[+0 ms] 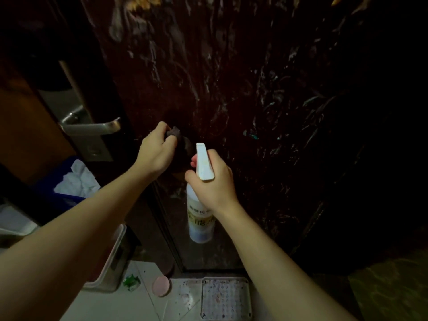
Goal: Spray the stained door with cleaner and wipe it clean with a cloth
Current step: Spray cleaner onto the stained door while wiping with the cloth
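- Your left hand (155,151) has its fingers curled round a dark cloth (174,133), bunched up and held against the door (208,77) just right of the metal lever handle (92,127).
- Your right hand (212,181) has a closed grip round the neck of the spray bottle (199,218); its white trigger head (204,162) points up at the door, just right of the cloth.
- The spray bottle hangs upright from that hand, its pale labelled body below your wrist and clear of the floor.
- The door is dark reddish brown, streaked with whitish smears across most of its face, with a small teal fleck (252,136) to the right of your hands.
- The handle sits on a steel lock plate (76,126) on the door's left edge.
- To the left, a blue bin (49,186) holds crumpled white paper (77,180).
- On the tiled floor (104,306) lie a pink round lid (160,286), a green scrap (131,281) and a square drain grate (225,298).
- A white lidded box (113,258) stands by your left forearm.
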A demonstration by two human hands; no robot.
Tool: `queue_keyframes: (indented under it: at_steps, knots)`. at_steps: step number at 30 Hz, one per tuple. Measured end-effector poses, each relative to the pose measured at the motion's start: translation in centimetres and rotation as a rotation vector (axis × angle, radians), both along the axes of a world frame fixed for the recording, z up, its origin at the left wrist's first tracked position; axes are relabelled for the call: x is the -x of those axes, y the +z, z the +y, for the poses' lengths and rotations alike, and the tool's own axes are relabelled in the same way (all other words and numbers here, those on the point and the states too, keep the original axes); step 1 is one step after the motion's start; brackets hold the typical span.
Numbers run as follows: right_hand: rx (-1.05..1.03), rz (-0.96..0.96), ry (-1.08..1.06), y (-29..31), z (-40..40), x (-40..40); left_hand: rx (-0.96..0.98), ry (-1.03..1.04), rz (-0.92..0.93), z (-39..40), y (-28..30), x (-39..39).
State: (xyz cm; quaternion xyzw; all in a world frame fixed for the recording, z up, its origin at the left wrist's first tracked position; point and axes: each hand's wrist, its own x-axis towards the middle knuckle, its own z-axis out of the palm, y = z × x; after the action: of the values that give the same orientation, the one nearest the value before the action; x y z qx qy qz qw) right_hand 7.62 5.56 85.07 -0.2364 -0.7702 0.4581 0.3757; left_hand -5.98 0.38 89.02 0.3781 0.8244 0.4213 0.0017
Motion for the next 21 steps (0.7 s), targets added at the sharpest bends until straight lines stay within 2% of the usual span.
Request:
queue_keyframes:
  at_steps: [8,12,17,21]
  knots:
    - [0.067,0.067,-0.211,4.5,2.3,-1.8,-0.075,0.077,-0.089,0.5,4.7,0.4]
    - [0.105,0.096,-0.250,5.7,3.6,-3.0,-0.056,0.075,-0.053,0.8,6.3,0.2]
    - [0.101,0.080,-0.402,6.5,5.0,-5.1,0.030,0.088,0.037,1.2,7.5,0.0]
    - [0.140,0.096,-0.438,7.0,5.9,-6.4,-0.018,0.092,0.070,1.6,8.3,-0.4]
